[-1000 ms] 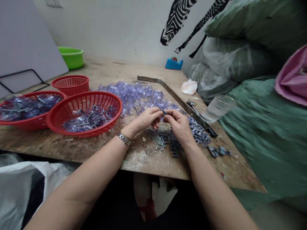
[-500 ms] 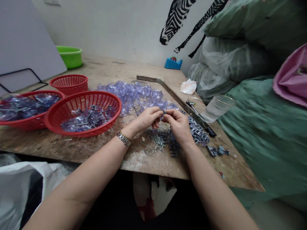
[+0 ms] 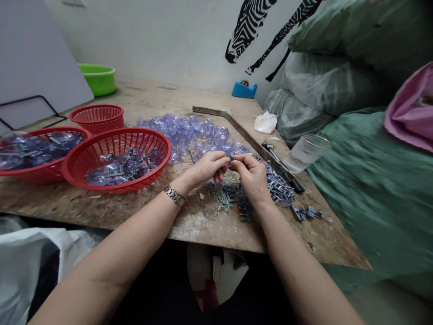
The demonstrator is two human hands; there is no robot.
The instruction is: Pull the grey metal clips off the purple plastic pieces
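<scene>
My left hand (image 3: 214, 166) and my right hand (image 3: 252, 176) meet over the table, fingertips pinched close together. Between them is a small grey plastic part (image 3: 232, 158), mostly covered by the fingers. Both hands are closed on it. Behind them spreads a heap of clear purplish plastic pieces (image 3: 189, 131). Beside and under my right hand lie many grey plastic frames (image 3: 279, 187). A scatter of small pale green-grey pins (image 3: 223, 198) lies below the hands. To the left, a red basket (image 3: 77, 174) holds clear pieces joined with grey parts.
A second filled red basket (image 3: 40, 176) and a smaller red basket (image 3: 98, 118) stand at left, near a green basin (image 3: 101, 81). A bent metal bar (image 3: 243, 131) crosses the right side, beside a drinking glass (image 3: 306, 153). Large green sacks (image 3: 365, 180) crowd the right edge.
Both hands stay pinched together in nearly the same place. The view has shifted very slightly; nothing else visibly moves.
</scene>
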